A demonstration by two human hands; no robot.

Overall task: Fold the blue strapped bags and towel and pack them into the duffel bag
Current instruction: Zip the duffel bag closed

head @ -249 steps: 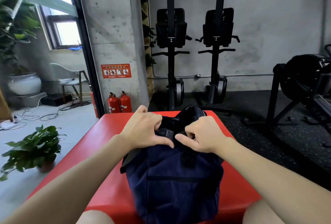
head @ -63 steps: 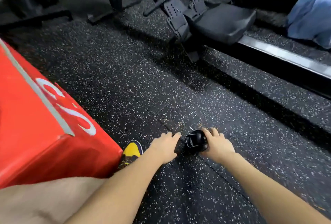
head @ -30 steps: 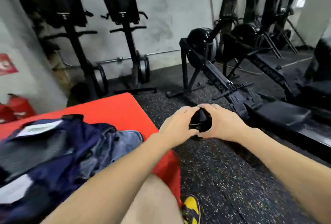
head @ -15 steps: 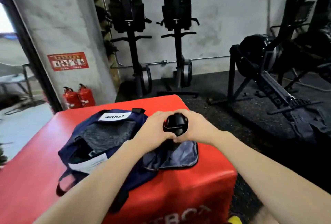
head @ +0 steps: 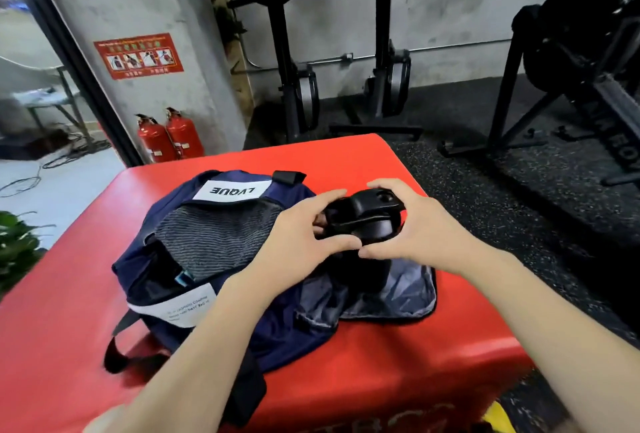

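— Why do we have both hands up over the duffel bag [head: 242,280] like this?

— Because we are carrying a black bottle by its lid [head: 363,221], and the bag's open end lies right beneath it. Our left hand [head: 298,245] curls round the near left side of the lid, thumb underneath; our right hand [head: 426,235] grips the far right side, fingers arched over the top. Two hands keep it level above the opening.

— And the bag itself?

— It lies on its side on the red pad [head: 381,356], the white label [head: 232,192] turned away from us so it reads upside down. The flap [head: 398,294] is folded out toward the right, showing grey lining, which we judge is why we hold the bottle there: it can drop straight in.

— Is the towel [head: 214,242] packed?

— A grey ribbed cloth shows behind the mesh panel, so it seems to be inside. We cannot tell whether the blue strapped bags are in there too.

— What should we mind?

— The black strap [head: 117,356] trails on the pad's near left; we would keep it out of the opening.
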